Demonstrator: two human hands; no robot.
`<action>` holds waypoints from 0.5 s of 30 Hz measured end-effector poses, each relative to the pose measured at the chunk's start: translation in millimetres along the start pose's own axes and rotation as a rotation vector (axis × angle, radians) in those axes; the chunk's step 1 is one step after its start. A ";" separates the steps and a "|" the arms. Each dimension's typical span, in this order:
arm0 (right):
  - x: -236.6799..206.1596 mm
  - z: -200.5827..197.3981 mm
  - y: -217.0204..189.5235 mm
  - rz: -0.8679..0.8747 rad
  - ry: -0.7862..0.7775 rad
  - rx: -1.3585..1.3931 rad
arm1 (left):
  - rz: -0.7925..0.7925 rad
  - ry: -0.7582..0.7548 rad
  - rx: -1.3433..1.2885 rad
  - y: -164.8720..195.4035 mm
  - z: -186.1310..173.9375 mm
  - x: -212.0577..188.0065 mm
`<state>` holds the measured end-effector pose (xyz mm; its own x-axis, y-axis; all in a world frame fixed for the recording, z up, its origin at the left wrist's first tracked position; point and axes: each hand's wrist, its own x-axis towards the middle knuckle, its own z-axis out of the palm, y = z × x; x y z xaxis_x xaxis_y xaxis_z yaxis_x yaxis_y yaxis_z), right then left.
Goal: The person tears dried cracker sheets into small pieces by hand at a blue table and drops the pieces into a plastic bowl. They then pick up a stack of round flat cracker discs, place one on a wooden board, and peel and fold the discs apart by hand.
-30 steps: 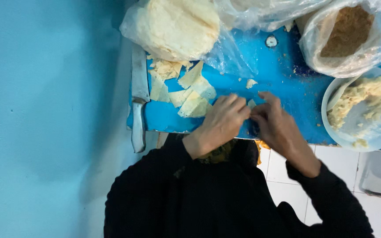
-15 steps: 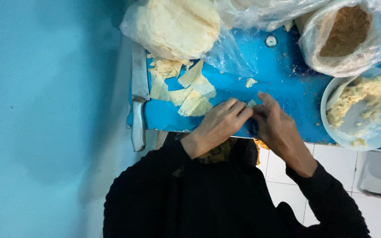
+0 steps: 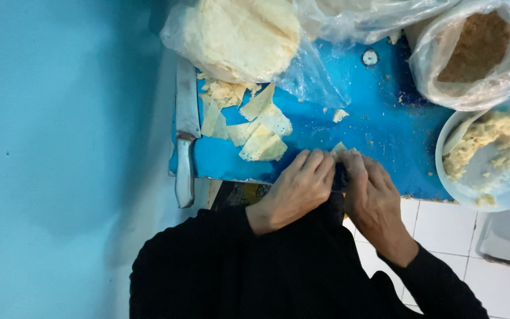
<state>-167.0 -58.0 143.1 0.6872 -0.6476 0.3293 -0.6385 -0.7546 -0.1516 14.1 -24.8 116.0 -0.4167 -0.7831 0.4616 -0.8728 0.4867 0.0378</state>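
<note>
My left hand (image 3: 299, 189) and my right hand (image 3: 373, 195) meet at the near edge of the blue table (image 3: 361, 112). Their fingertips are pressed together over a small pale piece of pastry sheet (image 3: 342, 150), which is mostly hidden by the fingers. Both sleeves are black. Just left of my left hand lie cut pastry pieces (image 3: 258, 130) in a loose pile. A knife (image 3: 185, 133) with a grey handle rests along the table's left edge, apart from both hands.
A stack of round pastry sheets in a plastic bag (image 3: 240, 35) sits at the back left. A bag of brown crumbs (image 3: 479, 50) stands at the back right, above a white bowl (image 3: 450, 171) of pale filling. There is a blue wall at left and white floor tiles at lower right.
Both hands have drawn closer together, and the fingers now cover more of the pastry piece. The knife, bags and bowl have not moved.
</note>
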 end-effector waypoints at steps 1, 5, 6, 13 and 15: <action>-0.8 -1.2 -2.7 0.009 -0.031 -0.023 | -0.005 -0.016 0.047 2.8 -2.1 1.6; -4.4 0.5 -5.8 0.013 -0.166 -0.221 | 0.006 -0.272 0.198 9.6 -1.8 11.2; -4.6 2.6 -4.9 0.018 -0.182 -0.232 | -0.028 -0.244 0.222 10.6 0.3 14.2; 21.1 9.2 12.7 -0.027 -0.199 -0.345 | -0.154 -0.205 0.264 -1.3 26.8 35.8; 29.7 -4.1 23.5 0.049 -0.247 -0.136 | -0.236 -0.124 0.097 -6.1 28.2 33.4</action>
<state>-163.0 -94.5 153.1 0.7074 -0.7017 0.0850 -0.7021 -0.7115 -0.0299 -1.7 -64.9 106.2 -0.2216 -0.9146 0.3383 -0.9671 0.2505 0.0437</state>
